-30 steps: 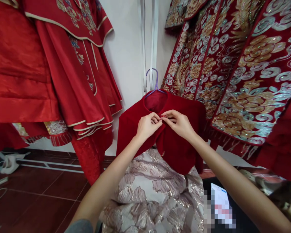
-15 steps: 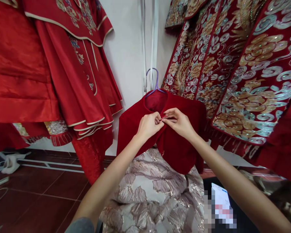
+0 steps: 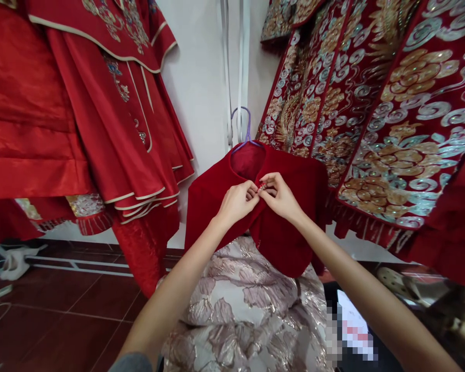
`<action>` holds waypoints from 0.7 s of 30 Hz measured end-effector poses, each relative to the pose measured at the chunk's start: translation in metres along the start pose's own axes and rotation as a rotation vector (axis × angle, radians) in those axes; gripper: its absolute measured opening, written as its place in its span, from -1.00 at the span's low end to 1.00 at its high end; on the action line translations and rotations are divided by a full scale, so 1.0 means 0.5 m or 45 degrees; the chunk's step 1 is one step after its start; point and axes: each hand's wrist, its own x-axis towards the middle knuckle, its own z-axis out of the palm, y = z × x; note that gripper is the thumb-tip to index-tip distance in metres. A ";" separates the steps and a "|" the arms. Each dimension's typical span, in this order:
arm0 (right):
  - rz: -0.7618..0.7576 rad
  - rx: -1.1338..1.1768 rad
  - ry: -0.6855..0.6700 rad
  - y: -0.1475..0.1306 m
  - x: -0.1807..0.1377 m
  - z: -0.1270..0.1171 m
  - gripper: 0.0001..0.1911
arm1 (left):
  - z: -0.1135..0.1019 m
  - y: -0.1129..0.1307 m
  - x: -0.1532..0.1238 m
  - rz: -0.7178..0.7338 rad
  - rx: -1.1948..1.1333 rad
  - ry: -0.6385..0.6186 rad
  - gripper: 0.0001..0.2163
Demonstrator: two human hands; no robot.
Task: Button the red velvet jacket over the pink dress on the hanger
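Both hands meet at the neckline of a red velvet jacket (image 3: 290, 237) that hangs on a purple hanger (image 3: 243, 124) in front of a white wall (image 3: 201, 88). The left hand (image 3: 235, 203) is curled, its fingers (image 3: 251, 191) pinching the jacket's left front edge just below the collar opening. The right hand (image 3: 282, 197) faces it, fingertips (image 3: 270, 181) closed on a small glittering fastening (image 3: 262, 186) that sits right between the two sets of fingers, which touch or nearly touch there. The jacket's body drapes down beneath the wrists onto a pale floral brocade cloth (image 3: 236, 299). Red satin garments (image 3: 62, 129) hang at the left; heavily embroidered red garments (image 3: 395, 124) hang at the right. Dark red floor tiles (image 3: 54, 320) lie below on the left.
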 end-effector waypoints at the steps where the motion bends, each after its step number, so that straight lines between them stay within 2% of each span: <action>1: 0.015 0.049 0.050 0.003 -0.008 0.005 -0.68 | 0.005 -0.005 -0.006 -0.036 -0.042 0.032 -0.92; 5: 0.031 0.230 0.268 0.002 -0.098 0.032 -0.76 | 0.052 -0.042 -0.061 -0.287 -0.377 0.324 -0.82; 8: 0.122 0.064 0.329 0.010 -0.192 0.064 -0.74 | 0.090 -0.072 -0.111 -0.441 -0.537 0.545 -0.74; 11: 0.168 -0.262 0.217 0.043 -0.254 0.095 -0.46 | 0.099 -0.084 -0.141 -0.427 -0.527 0.464 -0.73; 12: 0.188 -0.340 0.182 0.057 -0.264 0.102 -0.42 | 0.095 -0.084 -0.147 -0.422 -0.516 0.418 -0.73; 14: 0.281 -0.385 0.106 0.083 -0.269 0.103 -0.54 | 0.081 -0.082 -0.157 -0.428 -0.493 0.329 -0.70; 17: 0.477 -0.257 0.003 0.097 -0.255 0.074 -0.78 | 0.066 -0.085 -0.173 -0.412 -0.422 0.215 -0.70; 21: 0.706 0.169 0.044 0.064 -0.230 0.003 -0.73 | 0.073 -0.098 -0.192 -0.333 -0.318 0.171 -0.74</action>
